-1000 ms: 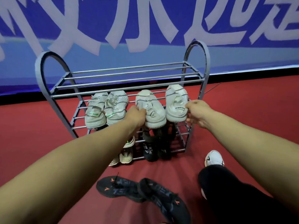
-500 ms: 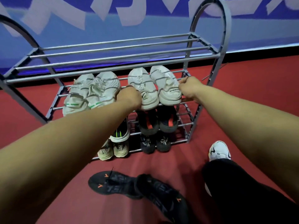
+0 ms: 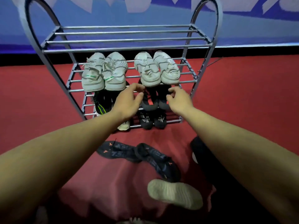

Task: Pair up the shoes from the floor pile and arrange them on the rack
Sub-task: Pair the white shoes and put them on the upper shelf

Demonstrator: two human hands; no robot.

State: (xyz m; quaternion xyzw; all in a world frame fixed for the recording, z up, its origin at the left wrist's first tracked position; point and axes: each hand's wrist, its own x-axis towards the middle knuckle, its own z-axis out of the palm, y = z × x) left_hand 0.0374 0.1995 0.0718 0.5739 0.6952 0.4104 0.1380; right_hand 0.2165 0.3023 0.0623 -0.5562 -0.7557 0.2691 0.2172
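— What can't you make out from up here?

— Plenty. My own arms cover much of the lower shelves of the rack [image 3: 191,32]. My left hand [image 3: 127,101] hides most of a pale shoe [image 3: 123,126] at the bottom; only its end shows. The dark striped pair [image 3: 101,104] on the third shelf sits in shadow, so beyond a green stripe I cannot tell much. A dark grey pair [image 3: 152,102] shows between my hands, and a black pair [image 3: 152,121] lies below it, both partly hidden. At the bottom edge something pale is cut off and I cannot name it. A black shape beside my right forearm is also unclear.

— And your hands?

— Both are free and hold nothing. My left hand has its fingers loosely spread and slightly bent, just under the heels of the white shoes. My right hand [image 3: 178,101] is relaxed too, fingers curved, near the front bar. Whether any fingertip touches the bar, I cannot tell.

— Where are the shoes?

— Two white pairs sit on the second shelf, heels toward me: the green-marked pair [image 3: 104,72] on the left, the other white pair [image 3: 157,69] on the right, side by side. On the red floor [image 3: 250,97] lie two dark sneakers [image 3: 137,156] with orange marks, ends touching, and a sole-up pale shoe [image 3: 175,194] nearer to me.
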